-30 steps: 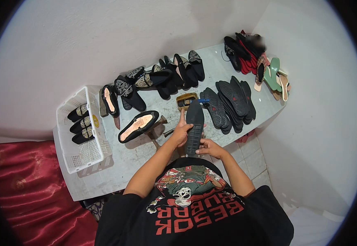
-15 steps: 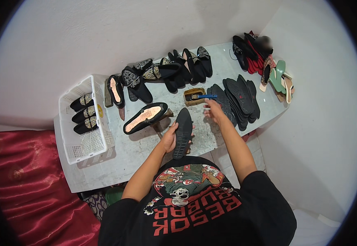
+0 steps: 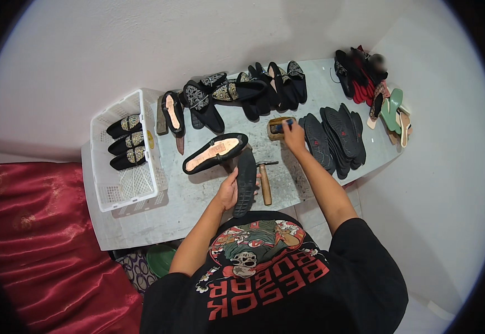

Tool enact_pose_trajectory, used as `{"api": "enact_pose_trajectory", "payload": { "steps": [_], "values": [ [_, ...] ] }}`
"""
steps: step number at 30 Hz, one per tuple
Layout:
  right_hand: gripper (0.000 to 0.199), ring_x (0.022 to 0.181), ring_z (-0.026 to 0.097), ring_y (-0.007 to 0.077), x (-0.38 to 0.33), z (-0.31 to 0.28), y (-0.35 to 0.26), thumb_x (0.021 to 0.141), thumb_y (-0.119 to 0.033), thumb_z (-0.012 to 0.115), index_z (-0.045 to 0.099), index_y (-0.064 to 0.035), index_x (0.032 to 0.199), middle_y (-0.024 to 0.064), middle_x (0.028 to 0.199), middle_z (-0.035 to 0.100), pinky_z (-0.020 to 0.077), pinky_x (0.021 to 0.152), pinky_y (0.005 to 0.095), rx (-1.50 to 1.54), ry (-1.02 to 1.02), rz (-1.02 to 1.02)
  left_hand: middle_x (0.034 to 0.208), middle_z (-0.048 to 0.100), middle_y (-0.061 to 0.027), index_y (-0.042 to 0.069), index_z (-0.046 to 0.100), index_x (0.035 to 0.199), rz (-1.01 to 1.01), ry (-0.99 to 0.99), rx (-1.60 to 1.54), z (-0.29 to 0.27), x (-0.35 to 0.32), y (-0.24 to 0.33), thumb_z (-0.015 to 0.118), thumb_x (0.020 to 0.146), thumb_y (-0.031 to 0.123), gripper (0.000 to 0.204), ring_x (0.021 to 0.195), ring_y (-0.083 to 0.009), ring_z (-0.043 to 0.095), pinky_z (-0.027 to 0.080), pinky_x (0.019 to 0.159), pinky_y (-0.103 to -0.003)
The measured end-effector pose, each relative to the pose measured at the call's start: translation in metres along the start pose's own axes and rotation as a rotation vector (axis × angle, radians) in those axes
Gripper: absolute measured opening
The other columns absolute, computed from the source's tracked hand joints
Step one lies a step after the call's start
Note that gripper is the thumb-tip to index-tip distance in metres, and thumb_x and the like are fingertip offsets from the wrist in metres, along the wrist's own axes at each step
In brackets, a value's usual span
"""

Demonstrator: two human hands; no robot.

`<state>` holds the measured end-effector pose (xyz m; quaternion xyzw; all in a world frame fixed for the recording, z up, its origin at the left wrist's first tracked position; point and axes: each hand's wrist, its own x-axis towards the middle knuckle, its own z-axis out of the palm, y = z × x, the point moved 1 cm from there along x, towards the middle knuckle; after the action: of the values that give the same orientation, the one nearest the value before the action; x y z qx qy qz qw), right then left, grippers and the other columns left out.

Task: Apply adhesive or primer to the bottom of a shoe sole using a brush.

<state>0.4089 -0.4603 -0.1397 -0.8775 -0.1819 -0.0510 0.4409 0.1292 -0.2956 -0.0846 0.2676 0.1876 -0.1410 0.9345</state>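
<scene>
My left hand (image 3: 228,192) is wrapped round a black rubber shoe sole (image 3: 245,186), its ridged heel end toward my body. My right hand (image 3: 293,138) reaches to a small yellowish-brown tub (image 3: 274,136), its fingers closed on a blue-handled brush (image 3: 284,127). The brush's bristles cannot be made out. Left of the sole, a black shoe (image 3: 214,153) with a pale insole rests on a stand, mostly hidden beneath it. A hammer (image 3: 266,188) with a wooden handle lies just right of the sole.
On the left of the grey table (image 3: 142,228) stands a white plastic basket (image 3: 125,205) holding black shoes. Decorated black shoes (image 3: 198,100) line the back. Stacked black soles (image 3: 340,136) lie at right, with red-and-black shoes (image 3: 362,78) and green shoe pieces (image 3: 391,111) beyond.
My right hand has moved from beside the tub onto the brush handle and closed round it. The hammer now shows beside the sole. The whole view has shifted slightly.
</scene>
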Motion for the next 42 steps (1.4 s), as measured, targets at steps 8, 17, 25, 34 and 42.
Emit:
{"api": "enact_pose_trajectory", "payload": {
  "steps": [8,17,25,34,42],
  "values": [
    [0.033,0.1,0.068,0.0484,0.004,-0.022,-0.024,0.1,-0.026,0.061,0.068,0.0045,0.112,0.0306,0.104,0.07,0.0522,0.087,0.0516,-0.02,-0.159,0.03,0.139,0.063,-0.0194,0.001,0.048,0.148,-0.009,-0.037,0.026,-0.005,-0.013,0.011,0.029,0.111,0.053,0.067,0.118,-0.0275,0.068,0.059,0.095,-0.045],
    [0.032,0.095,0.072,0.0436,-0.01,-0.025,-0.033,0.101,-0.024,0.064,0.069,0.0057,0.113,0.029,0.1,0.072,0.0553,0.081,0.0449,-0.059,-0.152,-0.115,0.137,0.064,-0.0203,0.002,0.049,0.147,-0.057,-0.005,0.05,-0.013,-0.021,0.007,0.025,0.111,0.055,0.069,0.116,-0.0275,0.068,0.059,0.096,-0.045],
    [0.031,0.082,0.074,0.036,-0.006,-0.035,-0.029,0.101,-0.024,0.065,0.07,0.0056,0.109,0.0241,0.09,0.073,0.0552,0.073,0.041,-0.007,-0.142,-0.038,0.136,0.064,-0.0221,0.002,0.047,0.148,-0.068,-0.014,0.015,-0.015,-0.024,0.003,0.023,0.111,0.056,0.07,0.115,-0.0289,0.069,0.059,0.095,-0.045],
    [0.03,0.083,0.075,0.0372,0.005,-0.047,-0.027,0.097,-0.026,0.067,0.072,0.0036,0.099,0.0237,0.084,0.073,0.0551,0.075,0.0444,-0.008,0.029,0.16,0.14,0.062,-0.0238,0.003,0.044,0.152,-0.024,0.01,0.003,-0.012,-0.024,0.01,0.02,0.112,0.053,0.068,0.116,-0.0295,0.069,0.06,0.095,-0.046],
    [0.026,0.058,0.068,0.014,0.01,-0.062,-0.015,0.103,-0.018,0.063,0.068,0.0054,0.095,0.0091,0.077,0.071,0.0575,0.051,0.0266,0.493,0.092,0.441,0.14,0.062,-0.0238,0.002,0.044,0.151,-0.01,-0.035,0.005,0.002,-0.021,0.009,0.022,0.112,0.052,0.067,0.116,-0.03,0.069,0.059,0.096,-0.046]
  ]
}}
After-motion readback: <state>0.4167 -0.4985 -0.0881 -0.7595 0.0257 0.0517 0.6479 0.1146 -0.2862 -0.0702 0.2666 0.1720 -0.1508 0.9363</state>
